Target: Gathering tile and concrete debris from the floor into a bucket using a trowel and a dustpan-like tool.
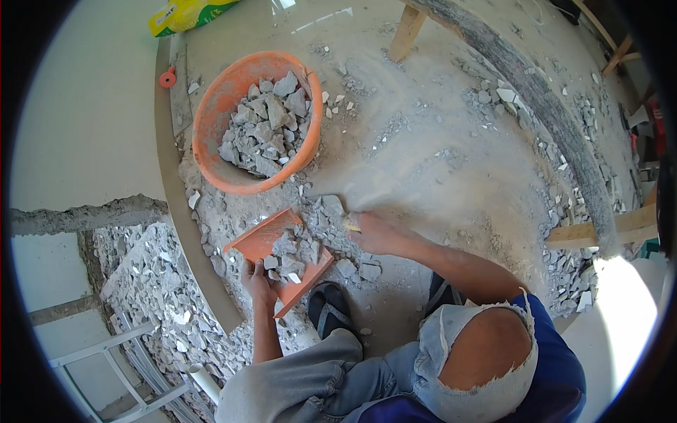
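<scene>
Floor (pixel 451 141): dusty, strewn with broken concrete, carries everything.
Orange basin (pixel 211 120): beside the floor's left edge, near my scoop, heaped with grey rubble (pixel 266 127).
Orange dustpan (pixel 261 243): tilted with its lip down so chunks ride in; partly loaded.
My left hand (pixel 258 282): clamped on the dustpan's near edge.
My right hand (pixel 377 233): closed around a small pale tool, pushing rubble toward the pan.

orange dustpan (pixel 262 243) | tilted on floor | holds grey rubble (pixel 293 257) (jagged chunks)
</scene>
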